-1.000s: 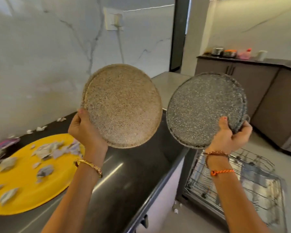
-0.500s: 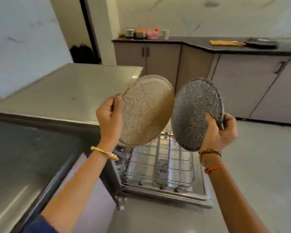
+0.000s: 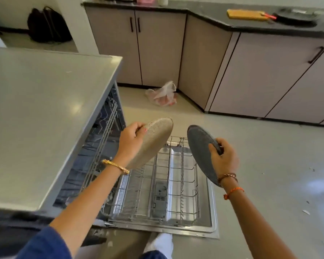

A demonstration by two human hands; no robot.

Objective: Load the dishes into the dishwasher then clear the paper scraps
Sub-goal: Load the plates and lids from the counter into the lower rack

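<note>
Holding one plate per hand above the pulled-out lower rack of the open dishwasher.

Item 1: tan speckled plate, tilted on edge, over the rack's left side. Left hand grips its upper rim, thumb on the face, fingers curled behind.

Item 2: grey speckled plate, also on edge, over the rack's right side. Right hand pinches its rim, fingers wrapped round the edge.

The two hands are apart, plates not touching each other or the rack.

Rack: wire tines, nothing seen loaded.

Handling note (judgement): lower each plate upright, rim first, into a gap between tines, one at a time, faces parallel and separate slots so they do not knock.

Paper scraps: a few on the floor right of the rack.
</note>
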